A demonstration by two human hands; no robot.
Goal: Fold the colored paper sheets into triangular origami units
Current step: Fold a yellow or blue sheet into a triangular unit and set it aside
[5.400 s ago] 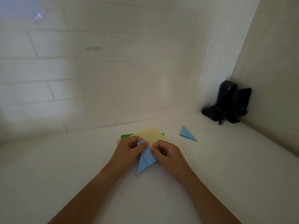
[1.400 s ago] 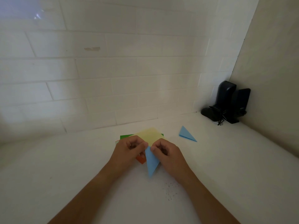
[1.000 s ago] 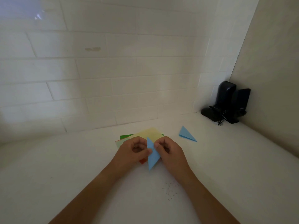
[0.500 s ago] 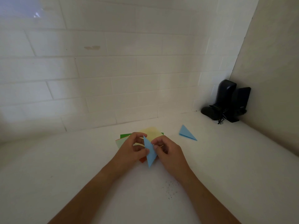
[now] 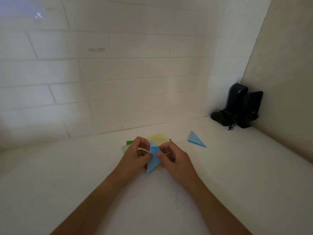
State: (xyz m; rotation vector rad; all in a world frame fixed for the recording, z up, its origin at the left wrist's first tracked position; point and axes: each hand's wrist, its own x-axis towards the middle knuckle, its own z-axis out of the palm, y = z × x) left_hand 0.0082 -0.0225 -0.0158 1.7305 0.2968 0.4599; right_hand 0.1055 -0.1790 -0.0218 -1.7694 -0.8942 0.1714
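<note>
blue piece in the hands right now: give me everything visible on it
The blue folded paper is a light blue, matte, narrow triangular piece with crisp creases and a small folded flap at its upper tip. It stands roughly upright, the long point aimed down toward the white counter, over the stack of colored sheets. The left hand pinches its left edge and the right hand its right edge, thumbs meeting near the middle. Whether the lower tip touches the surface cannot be told.
</note>
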